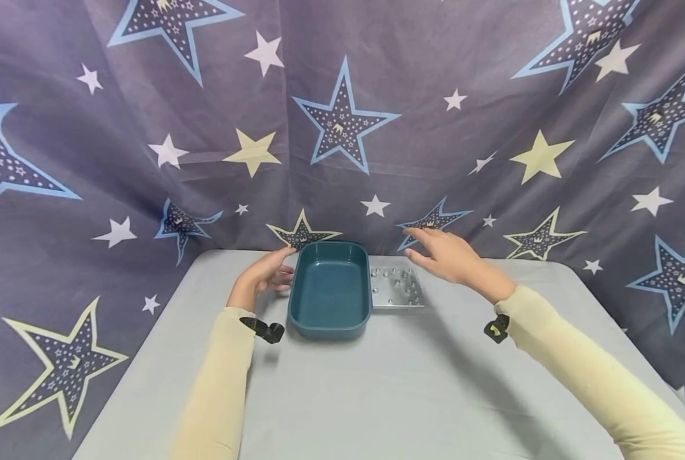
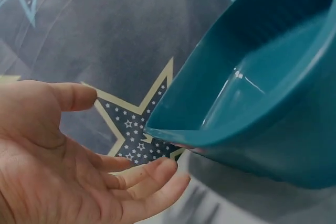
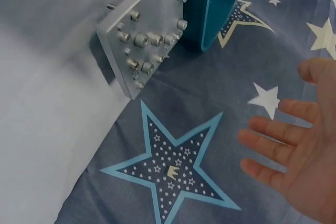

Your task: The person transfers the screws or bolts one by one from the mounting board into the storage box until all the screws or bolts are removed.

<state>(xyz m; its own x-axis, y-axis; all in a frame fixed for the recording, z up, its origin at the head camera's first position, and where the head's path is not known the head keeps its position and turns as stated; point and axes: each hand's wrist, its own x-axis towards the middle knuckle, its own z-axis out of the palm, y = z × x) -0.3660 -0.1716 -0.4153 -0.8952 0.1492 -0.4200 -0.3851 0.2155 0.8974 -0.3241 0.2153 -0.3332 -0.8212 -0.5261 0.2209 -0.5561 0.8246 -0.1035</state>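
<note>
A teal rectangular tray (image 1: 331,291) with raised walls sits on the table, its inside bare. My left hand (image 1: 266,271) is beside the tray's left wall, fingers spread and relaxed; in the left wrist view a gap shows between the thumb and the tray (image 2: 262,145). Against the tray's right side lies a silver metal plate (image 1: 391,295) with several bolts (image 3: 142,40) standing up from it. My right hand (image 1: 448,255) hovers above and to the right of the plate, its fingers loosely extended and holding nothing.
The pale grey table (image 1: 331,396) has rounded far corners. Behind it hangs a dark curtain (image 1: 411,153) printed with stars, close against the far edge. Black camera straps (image 1: 496,327) circle both wrists over cream sleeves (image 1: 595,377).
</note>
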